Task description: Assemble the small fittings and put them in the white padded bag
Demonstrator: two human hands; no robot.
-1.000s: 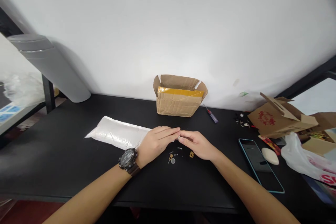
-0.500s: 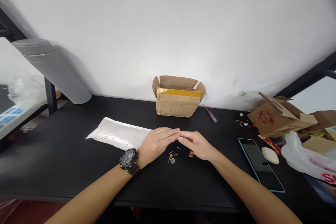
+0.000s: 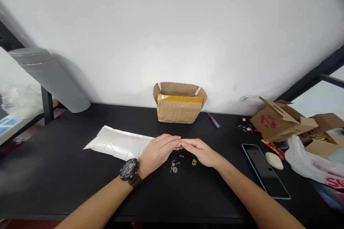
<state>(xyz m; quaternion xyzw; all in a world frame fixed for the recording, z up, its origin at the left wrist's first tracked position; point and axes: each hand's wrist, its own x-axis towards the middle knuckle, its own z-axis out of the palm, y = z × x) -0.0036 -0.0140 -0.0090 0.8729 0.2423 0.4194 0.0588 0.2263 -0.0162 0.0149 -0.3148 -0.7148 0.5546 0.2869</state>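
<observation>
Left hand [image 3: 157, 152] and right hand [image 3: 201, 152] are held together at lower centre over black table [image 3: 67, 175], fingertips pressed around small white part [image 3: 179, 145]; wristwatch [image 3: 129, 169] worn on left wrist.

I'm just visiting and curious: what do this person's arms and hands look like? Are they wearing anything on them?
Both forearms are bare, with no sleeves. Neither the left hand nor the right hand wears a glove or a visible ring. On the left wrist is a chunky round black wristwatch with a dark strap.
</observation>
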